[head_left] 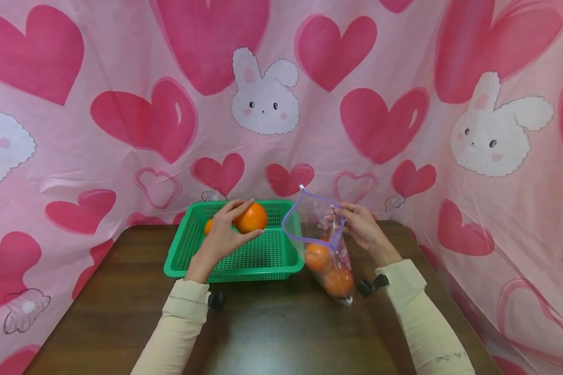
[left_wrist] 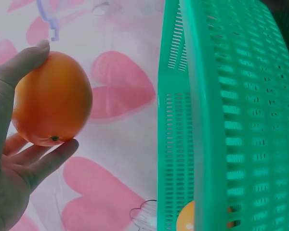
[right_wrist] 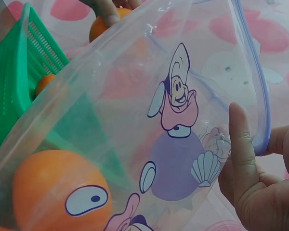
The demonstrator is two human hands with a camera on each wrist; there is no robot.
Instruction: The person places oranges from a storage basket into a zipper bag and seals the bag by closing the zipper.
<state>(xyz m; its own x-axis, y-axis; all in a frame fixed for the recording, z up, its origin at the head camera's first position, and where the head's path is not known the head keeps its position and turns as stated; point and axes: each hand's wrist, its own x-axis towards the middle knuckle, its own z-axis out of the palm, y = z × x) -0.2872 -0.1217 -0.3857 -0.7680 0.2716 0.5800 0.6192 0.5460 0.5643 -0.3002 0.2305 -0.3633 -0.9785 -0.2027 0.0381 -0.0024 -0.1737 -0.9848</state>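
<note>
One orange held (head_left: 251,219): gripped between the left hand's (head_left: 222,232) thumb and fingers, above the green basket (head_left: 244,272), at 9 o'clock from the bag's mouth; stem spot (left_wrist: 54,138) facing 6 o'clock in the left wrist view.
Basket: another orange (head_left: 208,227), partly hidden by the left hand.
Clear bag (head_left: 343,255): at least two oranges (head_left: 318,257); long axis 11 to 5 o'clock, mouth towards 11.
Right hand (head_left: 363,226): pinches the purple rim (head_left: 305,239) at 3 o'clock.

Creased pink fabric backdrop (head_left: 319,114) on back and both sides, printed with red-pink hearts (head_left: 335,52) and white cartoon rabbit heads (head_left: 265,107). Dark brown wood-grain table (head_left: 122,297), rounded far corners, pale glare front-centre.
</note>
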